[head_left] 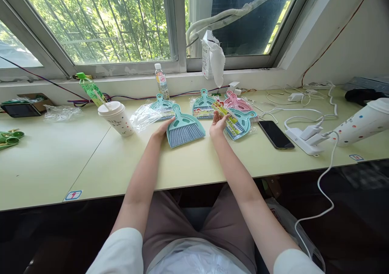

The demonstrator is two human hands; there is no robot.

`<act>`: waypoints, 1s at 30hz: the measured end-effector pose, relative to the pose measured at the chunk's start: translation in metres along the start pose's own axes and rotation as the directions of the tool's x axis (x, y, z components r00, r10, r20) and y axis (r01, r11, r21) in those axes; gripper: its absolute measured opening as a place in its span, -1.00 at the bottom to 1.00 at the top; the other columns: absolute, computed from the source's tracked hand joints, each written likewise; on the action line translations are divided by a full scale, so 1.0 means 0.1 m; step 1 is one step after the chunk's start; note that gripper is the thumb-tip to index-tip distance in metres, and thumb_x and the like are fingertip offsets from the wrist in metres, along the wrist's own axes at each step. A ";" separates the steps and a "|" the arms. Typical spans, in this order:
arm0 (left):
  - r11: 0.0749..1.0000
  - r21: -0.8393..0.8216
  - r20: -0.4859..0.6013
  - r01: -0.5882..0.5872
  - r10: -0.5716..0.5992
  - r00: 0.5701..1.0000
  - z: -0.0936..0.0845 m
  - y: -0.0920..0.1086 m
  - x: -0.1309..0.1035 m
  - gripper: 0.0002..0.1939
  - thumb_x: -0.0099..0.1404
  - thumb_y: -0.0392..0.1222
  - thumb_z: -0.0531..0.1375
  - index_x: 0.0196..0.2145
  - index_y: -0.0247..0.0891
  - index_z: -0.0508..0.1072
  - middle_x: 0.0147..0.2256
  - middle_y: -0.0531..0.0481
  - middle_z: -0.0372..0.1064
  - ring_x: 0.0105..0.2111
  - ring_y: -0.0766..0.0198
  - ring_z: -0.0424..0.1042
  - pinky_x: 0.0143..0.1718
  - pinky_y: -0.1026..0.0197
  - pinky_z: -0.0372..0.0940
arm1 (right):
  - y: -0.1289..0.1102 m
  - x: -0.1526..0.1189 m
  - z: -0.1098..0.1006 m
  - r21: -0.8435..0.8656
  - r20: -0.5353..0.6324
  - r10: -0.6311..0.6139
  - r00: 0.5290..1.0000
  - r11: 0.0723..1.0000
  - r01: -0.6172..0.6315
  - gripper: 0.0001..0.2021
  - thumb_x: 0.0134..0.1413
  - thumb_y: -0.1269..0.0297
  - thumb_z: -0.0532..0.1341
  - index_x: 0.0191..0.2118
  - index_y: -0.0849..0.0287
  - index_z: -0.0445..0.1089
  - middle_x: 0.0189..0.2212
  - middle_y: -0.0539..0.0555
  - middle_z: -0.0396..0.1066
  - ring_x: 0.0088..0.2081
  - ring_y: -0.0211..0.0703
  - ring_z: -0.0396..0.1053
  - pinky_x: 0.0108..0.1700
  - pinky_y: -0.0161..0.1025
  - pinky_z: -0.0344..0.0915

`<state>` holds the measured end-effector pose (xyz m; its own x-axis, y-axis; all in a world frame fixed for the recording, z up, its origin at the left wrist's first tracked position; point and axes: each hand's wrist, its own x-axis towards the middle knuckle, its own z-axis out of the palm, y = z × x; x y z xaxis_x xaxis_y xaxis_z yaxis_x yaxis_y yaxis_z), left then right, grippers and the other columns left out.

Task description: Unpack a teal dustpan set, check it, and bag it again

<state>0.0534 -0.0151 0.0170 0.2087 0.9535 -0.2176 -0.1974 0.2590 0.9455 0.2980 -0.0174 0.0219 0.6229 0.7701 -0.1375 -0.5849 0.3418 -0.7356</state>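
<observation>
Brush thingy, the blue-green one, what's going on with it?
Someone's left hand is holding the blue-green brush over the table. Their right hand has a yellow printed strip. More blue-green pieces and a pink one lie behind and to the right.

mint brush (182, 121), grey-blue bristles (186, 135), yellow card (228, 116), white cup (118, 120), apparently dotted

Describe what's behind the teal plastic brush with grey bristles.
Behind the brush, a teal plastic-wrapped package shows at left, another at right; whatever the brush directly covers cannot be seen.
</observation>
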 end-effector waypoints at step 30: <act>0.832 0.515 0.137 -0.208 0.159 0.978 0.33 0.02 -0.08 -0.43 0.34 0.25 0.05 0.01 -0.24 0.49 0.01 -0.10 0.49 0.06 0.04 0.39 0.08 0.08 0.27 | 0.21 -0.58 0.11 -0.633 0.771 0.013 0.637 -0.102 0.768 -0.60 0.34 0.10 0.03 -0.31 0.24 0.51 -0.26 0.20 0.52 -0.12 -0.05 0.39 -0.05 -0.24 0.20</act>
<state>0.0831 -0.0272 0.0289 0.3037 0.9523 -0.0289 0.2858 -0.0621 0.9563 0.2436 -0.0491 0.0216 -0.0112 0.9100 0.4146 0.8665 0.2157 -0.4501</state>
